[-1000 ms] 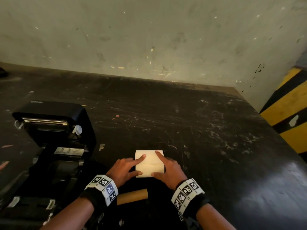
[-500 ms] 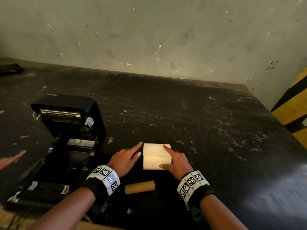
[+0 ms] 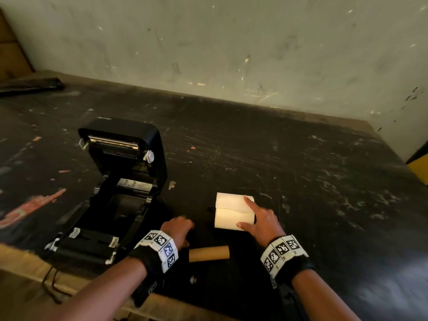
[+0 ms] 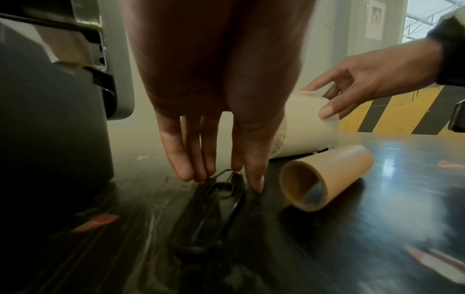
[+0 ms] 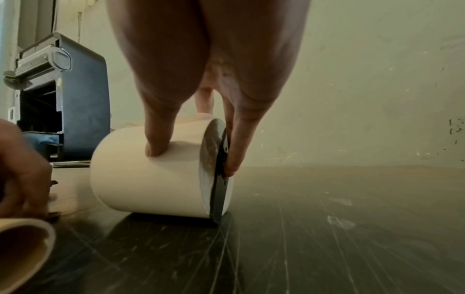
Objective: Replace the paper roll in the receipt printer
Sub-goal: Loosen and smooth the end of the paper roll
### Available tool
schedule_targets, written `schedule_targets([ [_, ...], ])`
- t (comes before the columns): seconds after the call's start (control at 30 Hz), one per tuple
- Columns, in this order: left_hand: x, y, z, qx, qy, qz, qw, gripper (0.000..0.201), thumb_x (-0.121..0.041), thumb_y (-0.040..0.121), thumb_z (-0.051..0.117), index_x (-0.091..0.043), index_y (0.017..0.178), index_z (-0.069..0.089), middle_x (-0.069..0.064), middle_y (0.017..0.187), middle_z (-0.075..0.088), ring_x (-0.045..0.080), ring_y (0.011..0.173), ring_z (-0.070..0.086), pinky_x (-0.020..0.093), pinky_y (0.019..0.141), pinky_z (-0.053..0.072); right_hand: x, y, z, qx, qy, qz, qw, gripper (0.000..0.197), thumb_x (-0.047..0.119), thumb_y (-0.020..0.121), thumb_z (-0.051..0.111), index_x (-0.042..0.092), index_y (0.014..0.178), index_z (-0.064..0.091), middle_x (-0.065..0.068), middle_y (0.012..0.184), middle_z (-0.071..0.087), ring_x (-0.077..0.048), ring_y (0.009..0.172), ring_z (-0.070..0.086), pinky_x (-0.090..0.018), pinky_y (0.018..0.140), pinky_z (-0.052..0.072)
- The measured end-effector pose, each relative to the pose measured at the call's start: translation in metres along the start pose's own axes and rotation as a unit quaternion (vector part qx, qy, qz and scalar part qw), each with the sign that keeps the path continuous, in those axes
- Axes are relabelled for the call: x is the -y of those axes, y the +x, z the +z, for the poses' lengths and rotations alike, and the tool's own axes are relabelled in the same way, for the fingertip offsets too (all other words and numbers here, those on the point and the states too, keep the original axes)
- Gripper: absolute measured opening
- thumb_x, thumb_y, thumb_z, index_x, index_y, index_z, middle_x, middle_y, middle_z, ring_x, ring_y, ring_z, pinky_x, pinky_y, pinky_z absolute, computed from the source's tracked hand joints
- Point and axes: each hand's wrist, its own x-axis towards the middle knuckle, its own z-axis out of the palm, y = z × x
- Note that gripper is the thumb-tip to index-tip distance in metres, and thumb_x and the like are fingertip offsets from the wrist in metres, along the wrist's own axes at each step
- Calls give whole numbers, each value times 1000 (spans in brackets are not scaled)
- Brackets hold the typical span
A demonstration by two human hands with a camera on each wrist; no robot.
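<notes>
The black receipt printer point(image 3: 120, 181) stands at the left with its lid up and its paper bay bare. A white paper roll point(image 3: 231, 212) lies on its side on the dark table point(image 3: 301, 181). My right hand point(image 3: 243, 212) holds it, thumb on the near face and fingers against the black disc point(image 5: 219, 169) at its right end. My left hand point(image 3: 183, 225) is off the roll. Its straight fingertips point(image 4: 186, 175) touch a black plastic part point(image 4: 208, 214) lying on the table. An empty brown cardboard core point(image 3: 208, 253) lies between my wrists.
The wall point(image 3: 231, 54) runs close behind the table. A yellow and black striped barrier point(image 3: 419, 167) stands at the right edge. A dark flat object point(image 3: 30, 85) lies at the far left. The table's wooden front edge point(image 3: 27, 262) is near my left forearm.
My left hand has left the roll and dropped back towards me, down to the black part by the printer. My right hand stays on the roll. The view has swung left.
</notes>
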Motion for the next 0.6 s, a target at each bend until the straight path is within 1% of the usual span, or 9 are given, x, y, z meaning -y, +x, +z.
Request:
schedule_targets([
  [0.17, 6, 1, 3, -17, -28, 6, 999, 46, -23, 80, 67, -19, 123, 50, 8, 129, 50, 29, 119, 50, 41, 94, 46, 1, 0, -1, 10, -21, 11, 1000, 79, 41, 84, 61, 38, 144, 10, -15, 139, 40, -31, 127, 38, -43, 104, 35],
  [0.27, 7, 3, 5, -25, -57, -6, 998, 50, -21, 80, 67, -13, 124, 43, 12, 130, 49, 30, 120, 49, 41, 95, 45, 2, 1, -1, 10, -33, 18, 999, 79, 44, 84, 60, 39, 144, 9, -15, 139, 40, -31, 128, 37, -44, 104, 34],
  [0.33, 8, 5, 6, -23, -91, -22, 995, 54, -20, 79, 69, -9, 124, 41, 14, 128, 50, 31, 120, 49, 38, 94, 44, 2, 3, 0, 8, -37, 22, 999, 80, 46, 83, 60, 40, 144, 8, -15, 137, 43, -32, 126, 40, -45, 104, 36],
  [0.43, 12, 9, 6, -10, -142, -50, 989, 52, -20, 75, 73, -8, 118, 47, 14, 125, 53, 30, 113, 54, 34, 90, 45, 2, 4, -1, 11, -44, 24, 999, 81, 47, 83, 60, 41, 143, 7, -15, 137, 43, -32, 125, 42, -45, 104, 38],
  [0.53, 16, 13, 7, -13, -159, -53, 986, 42, -22, 74, 73, -8, 107, 52, 14, 119, 55, 30, 106, 57, 32, 82, 44, 2, 5, -1, 15, -41, 25, 999, 81, 47, 83, 59, 41, 144, 6, -15, 138, 41, -31, 125, 42, -44, 103, 38],
  [0.6, 17, 14, 6, -16, -167, -59, 984, 39, -21, 73, 75, -11, 105, 54, 12, 118, 55, 28, 103, 58, 32, 81, 46, 1, 6, 0, 14, -38, 24, 999, 81, 48, 83, 59, 41, 143, 5, -15, 139, 41, -30, 124, 43, -44, 102, 40],
])
